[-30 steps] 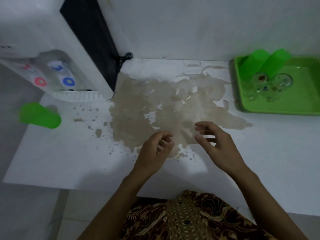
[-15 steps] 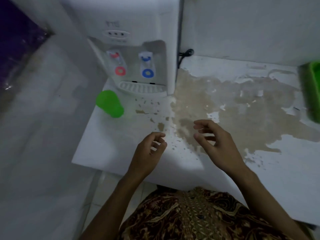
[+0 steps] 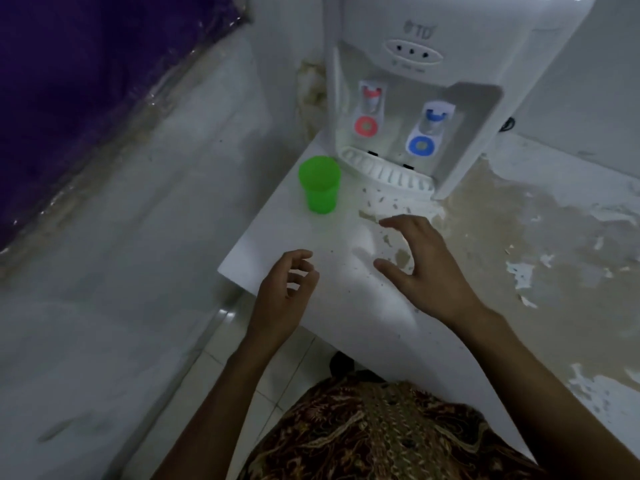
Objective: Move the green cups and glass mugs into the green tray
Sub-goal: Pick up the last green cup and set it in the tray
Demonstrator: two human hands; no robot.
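Green cup [image 3: 319, 184] stands upright on the white desk [image 3: 346, 306], mouth up, beyond the left hand [image 3: 285, 292] and ahead and to the left of the right hand [image 3: 420, 268], well clear of both. It sits just beside the drip grille of the water dispenser [image 3: 415, 98], near the desk's corner edge, probably where someone left it after filling or drinking.

Neither hand grasps anything. The left hand hovers over the desk's near corner with its fingers loosely curled toward the palm. The right hand is spread, thumb apart from the fingers, palm down above the desk, a shape that suits closing around the cup's side; its fingertips point toward the cup but do not touch it.

No tray or glass mug shows in this view, so the tray must lie somewhere off to the right of the right hand, past the brown patch [image 3: 519, 237] of worn desk surface. My guess is this cup is the next thing to carry over.
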